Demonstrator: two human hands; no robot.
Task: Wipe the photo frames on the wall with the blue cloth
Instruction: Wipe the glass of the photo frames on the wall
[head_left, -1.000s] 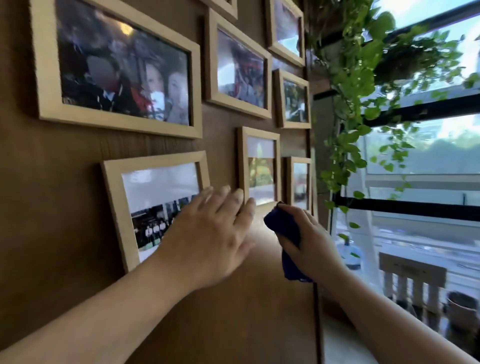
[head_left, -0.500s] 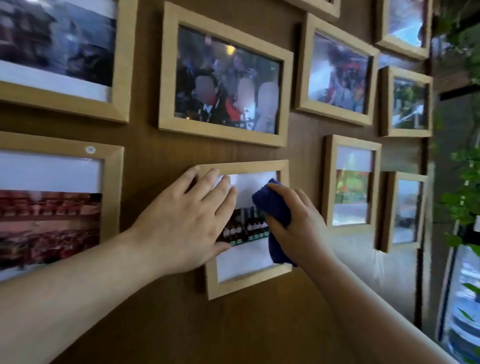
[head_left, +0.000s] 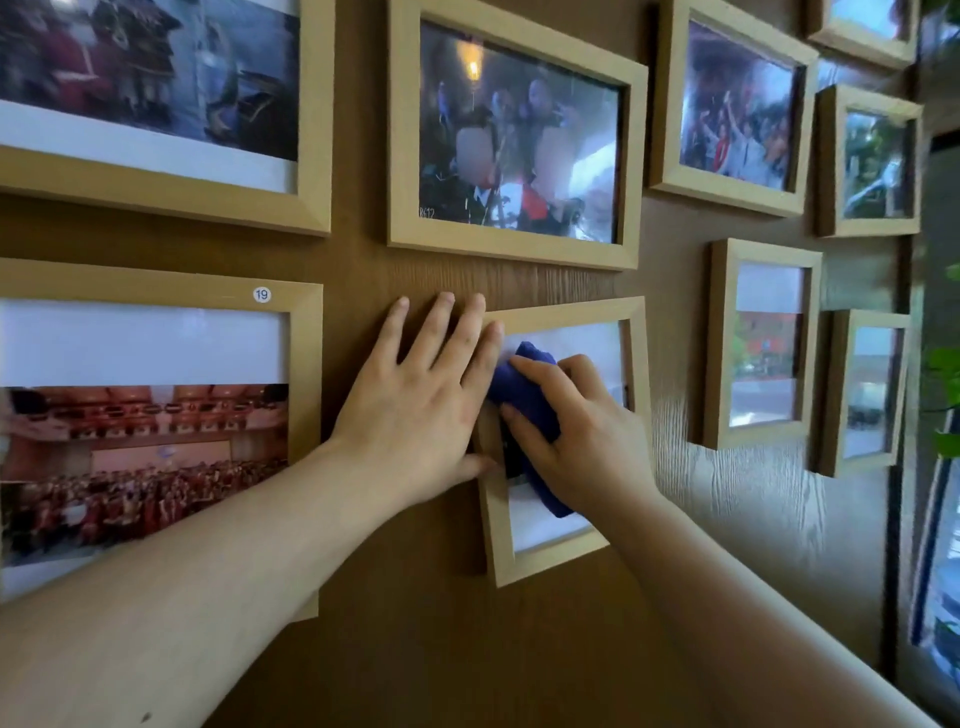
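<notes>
The right hand (head_left: 582, 436) squeezes the blue cloth (head_left: 524, 395) against the glass of the small frame (head_left: 561, 558). The left hand (head_left: 421, 410) lies flat and open, holding nothing, steadying the frame's left edge. Many other frames probably need wiping.

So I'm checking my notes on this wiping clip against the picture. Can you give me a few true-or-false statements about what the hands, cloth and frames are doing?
1. The right hand holds the blue cloth. True.
2. The cloth is on the frame with the 19 sticker. False: it is on the small lower frame.
3. The left hand lies flat, fingers spread. True.
4. The cloth is red. False: it is blue.
</notes>
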